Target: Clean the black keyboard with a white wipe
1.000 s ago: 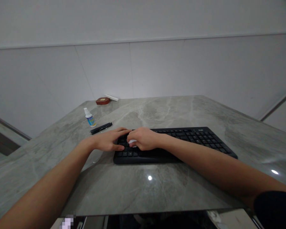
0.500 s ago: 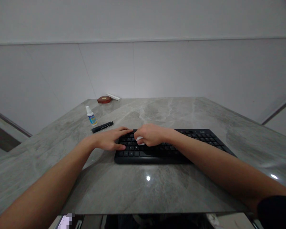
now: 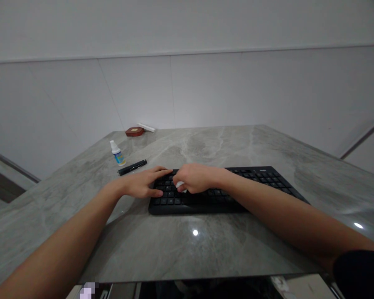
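Note:
A black keyboard lies flat on the grey marbled table. At its left end rests my left hand, thumb and fingers apart, touching the left keys and the back edge. My right hand is closed around a small white wad, perhaps tissue or cloth, and presses it on the keys in the left part of the keyboard. Most of the wad is hidden by the fingers. My right forearm crosses over the keyboard and covers part of its right half.
Beyond my left hand lie a black pen-like object and a white spray bottle with a blue label. A reddish-brown case and a white flat strip are at the table's back edge, by the white wall.
My right hand has shifted very slightly on the keys with the white wad still in it. My left hand stays on the keyboard's left end. The view has tilted a little.

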{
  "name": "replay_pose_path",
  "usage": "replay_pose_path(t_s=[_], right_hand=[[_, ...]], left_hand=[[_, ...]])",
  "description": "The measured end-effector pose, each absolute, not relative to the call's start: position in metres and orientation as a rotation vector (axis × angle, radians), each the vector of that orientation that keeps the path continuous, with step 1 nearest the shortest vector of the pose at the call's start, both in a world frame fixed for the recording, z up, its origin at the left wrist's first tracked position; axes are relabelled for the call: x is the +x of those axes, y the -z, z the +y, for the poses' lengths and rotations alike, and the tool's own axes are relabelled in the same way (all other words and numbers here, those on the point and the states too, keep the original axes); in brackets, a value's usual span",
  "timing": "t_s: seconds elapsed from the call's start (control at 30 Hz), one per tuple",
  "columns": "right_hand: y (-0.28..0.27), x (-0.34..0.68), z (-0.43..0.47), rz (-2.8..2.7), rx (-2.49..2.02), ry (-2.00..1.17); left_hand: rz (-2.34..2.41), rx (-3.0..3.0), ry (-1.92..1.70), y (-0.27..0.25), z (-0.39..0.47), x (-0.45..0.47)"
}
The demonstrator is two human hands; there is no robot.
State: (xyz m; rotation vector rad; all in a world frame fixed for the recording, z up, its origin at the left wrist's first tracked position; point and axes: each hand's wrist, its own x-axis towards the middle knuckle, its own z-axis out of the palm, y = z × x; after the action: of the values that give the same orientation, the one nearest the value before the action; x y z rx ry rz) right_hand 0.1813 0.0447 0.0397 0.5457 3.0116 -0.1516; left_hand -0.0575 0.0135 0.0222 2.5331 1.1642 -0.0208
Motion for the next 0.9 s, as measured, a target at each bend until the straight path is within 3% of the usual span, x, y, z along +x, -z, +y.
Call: replay_pose_path(t_s=[0.67,0.9], right_hand=[[-0.016,0.197,0.035,3.229,0.725,0.201],[-0.006,0.201,0.041,3.298,0.586,0.305]], left_hand=[[1.158,2.55,0.023,-0.023,0.012,-0.057],[1.15,2.572,0.02,-0.021,0.014,-0.06]])
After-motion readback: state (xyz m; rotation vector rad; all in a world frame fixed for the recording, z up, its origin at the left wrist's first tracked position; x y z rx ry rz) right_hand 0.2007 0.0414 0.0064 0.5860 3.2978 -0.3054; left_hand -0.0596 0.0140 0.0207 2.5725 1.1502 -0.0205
